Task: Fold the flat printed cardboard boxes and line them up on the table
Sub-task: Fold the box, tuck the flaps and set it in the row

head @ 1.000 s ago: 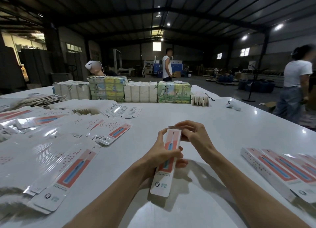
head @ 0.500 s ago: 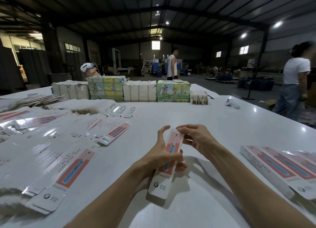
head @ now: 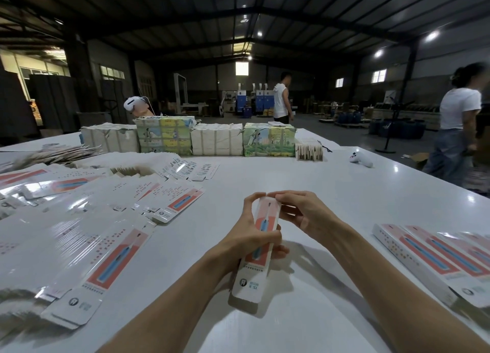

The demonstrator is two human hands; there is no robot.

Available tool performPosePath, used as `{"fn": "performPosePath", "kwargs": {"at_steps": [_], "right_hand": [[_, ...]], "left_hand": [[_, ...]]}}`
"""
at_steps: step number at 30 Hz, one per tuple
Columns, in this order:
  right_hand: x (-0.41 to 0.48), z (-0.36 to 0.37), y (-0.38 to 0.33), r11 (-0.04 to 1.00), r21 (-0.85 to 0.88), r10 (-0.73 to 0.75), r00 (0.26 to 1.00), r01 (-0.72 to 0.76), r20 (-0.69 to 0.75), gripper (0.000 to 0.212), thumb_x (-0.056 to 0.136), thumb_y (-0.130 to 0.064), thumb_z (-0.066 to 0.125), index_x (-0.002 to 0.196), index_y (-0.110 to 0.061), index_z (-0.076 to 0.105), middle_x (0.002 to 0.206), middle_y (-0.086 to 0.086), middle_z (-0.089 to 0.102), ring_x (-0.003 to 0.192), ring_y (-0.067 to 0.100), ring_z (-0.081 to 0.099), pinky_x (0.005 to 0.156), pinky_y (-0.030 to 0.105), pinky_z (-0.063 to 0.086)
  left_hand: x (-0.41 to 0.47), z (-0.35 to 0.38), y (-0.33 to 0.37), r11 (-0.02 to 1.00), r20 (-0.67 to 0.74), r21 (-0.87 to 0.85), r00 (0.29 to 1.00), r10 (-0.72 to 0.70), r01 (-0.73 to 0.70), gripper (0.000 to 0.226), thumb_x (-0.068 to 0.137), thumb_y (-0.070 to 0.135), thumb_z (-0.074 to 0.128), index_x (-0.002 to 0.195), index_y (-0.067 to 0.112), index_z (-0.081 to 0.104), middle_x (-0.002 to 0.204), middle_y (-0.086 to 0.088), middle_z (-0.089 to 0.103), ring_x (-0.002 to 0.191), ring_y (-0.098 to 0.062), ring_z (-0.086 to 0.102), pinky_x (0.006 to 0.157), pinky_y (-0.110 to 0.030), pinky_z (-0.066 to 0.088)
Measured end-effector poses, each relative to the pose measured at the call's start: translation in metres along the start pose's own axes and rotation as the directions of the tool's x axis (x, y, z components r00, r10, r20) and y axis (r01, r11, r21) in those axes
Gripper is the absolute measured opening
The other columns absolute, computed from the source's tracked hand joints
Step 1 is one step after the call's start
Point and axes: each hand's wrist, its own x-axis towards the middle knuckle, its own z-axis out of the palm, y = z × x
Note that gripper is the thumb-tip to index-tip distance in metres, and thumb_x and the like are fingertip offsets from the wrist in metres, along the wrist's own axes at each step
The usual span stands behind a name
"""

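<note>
Left hand (head: 249,236) and right hand (head: 305,215) grip box (head: 252,281) between flat blanks (head: 106,246) and folded boxes (head: 437,262).

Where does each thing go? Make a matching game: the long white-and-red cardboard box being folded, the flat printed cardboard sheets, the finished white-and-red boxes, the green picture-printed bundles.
1 long white-and-red cardboard box
2 flat printed cardboard sheets
3 finished white-and-red boxes
4 green picture-printed bundles

A white table's far edge
B spread on left
C held by left hand and right hand
D lined up on right

Pairs: 1-C, 2-B, 3-D, 4-A
</note>
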Motion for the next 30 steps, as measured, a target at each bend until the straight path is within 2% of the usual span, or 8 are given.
{"fn": "performPosePath", "kwargs": {"at_steps": [3,8,12,17,23,26,28,30], "right_hand": [[-0.001,0.009,0.002,0.997,0.0,-0.072,0.997,0.072,0.002,0.02,0.098,-0.014,0.072,0.114,-0.003,0.075,0.108,0.013,0.078,0.101,0.026,0.077,0.083,0.036,0.064],[-0.005,0.015,0.01,0.978,-0.119,-0.177,0.984,0.174,-0.018,0.022,0.096,-0.017,0.074,0.114,-0.005,0.072,0.106,0.01,0.079,0.101,0.027,0.078,0.087,0.04,0.064],[-0.005,0.013,0.011,0.977,-0.104,-0.193,0.98,0.188,-0.04,0.017,0.095,-0.012,0.075,0.109,-0.002,0.076,0.103,0.011,0.08,0.098,0.029,0.078,0.085,0.04,0.065],[-0.003,0.013,0.015,0.975,-0.134,-0.186,0.98,0.176,-0.066,0.012,0.096,-0.01,0.074,0.103,-0.001,0.077,0.097,0.012,0.08,0.092,0.03,0.079,0.079,0.034,0.065],[-0.003,0.017,0.02,0.973,-0.136,-0.198,0.978,0.188,-0.067,0.015,0.1,-0.014,0.07,0.112,-0.006,0.075,0.102,0.007,0.08,0.098,0.026,0.078,0.082,0.033,0.065],[-0.003,0.023,0.022,0.917,-0.329,-0.256,0.965,0.224,-0.056,0.033,0.103,-0.023,0.067,0.134,-0.012,0.063,0.121,0.003,0.072,0.107,0.022,0.073,0.083,0.027,0.063],[-0.004,0.026,0.022,0.815,-0.512,-0.327,0.945,0.271,-0.022,0.039,0.104,-0.026,0.065,0.139,-0.014,0.056,0.128,0.001,0.065,0.11,0.018,0.069,0.086,0.025,0.061],[-0.008,0.029,0.02,0.699,-0.632,-0.383,0.921,0.336,0.066,0.037,0.104,-0.029,0.063,0.137,-0.013,0.058,0.13,-0.001,0.064,0.109,0.015,0.068,0.083,0.02,0.06]], "left_hand": [[0.0,-0.004,0.002,0.999,-0.08,-0.01,0.996,0.032,-0.033,0.101,0.071,0.02,0.086,0.137,0.063,0.023,0.127,-0.016,0.055,0.089,-0.025,0.079,0.074,-0.037,0.066],[-0.002,-0.004,0.004,0.999,-0.105,-0.046,0.994,0.013,-0.018,0.107,0.069,0.02,0.085,0.146,0.057,0.02,0.132,-0.016,0.054,0.1,-0.035,0.074,0.081,-0.043,0.066],[-0.004,-0.003,0.005,0.995,-0.072,-0.093,0.997,-0.027,0.02,0.099,0.07,0.02,0.084,0.142,0.053,0.026,0.126,-0.017,0.058,0.087,-0.032,0.079,0.074,-0.039,0.066],[-0.005,-0.002,0.005,0.983,-0.031,-0.169,0.996,-0.079,0.073,0.096,0.077,0.01,0.084,0.142,0.05,0.026,0.123,-0.019,0.06,0.081,-0.026,0.08,0.068,-0.033,0.063],[-0.007,-0.002,0.005,0.946,-0.014,-0.305,0.993,-0.117,0.107,0.102,0.075,0.017,0.092,0.144,0.054,0.025,0.119,-0.023,0.063,0.078,-0.03,0.076,0.068,-0.038,0.063],[-0.004,0.001,0.008,0.907,-0.093,-0.415,0.989,-0.119,0.07,0.083,0.092,0.024,0.08,0.15,0.047,0.025,0.122,-0.021,0.062,0.08,-0.031,0.076,0.066,-0.039,0.063],[-0.001,0.0,0.008,0.861,-0.16,-0.508,0.98,-0.117,0.02,0.062,0.102,0.034,0.064,0.153,0.042,0.028,0.128,-0.022,0.062,0.098,-0.035,0.073,0.082,-0.049,0.064],[-0.002,-0.004,0.006,0.797,-0.175,-0.604,0.977,-0.12,-0.01,0.054,0.106,0.043,0.055,0.155,0.038,0.031,0.138,-0.021,0.06,0.116,-0.039,0.069,0.098,-0.062,0.056]]}}
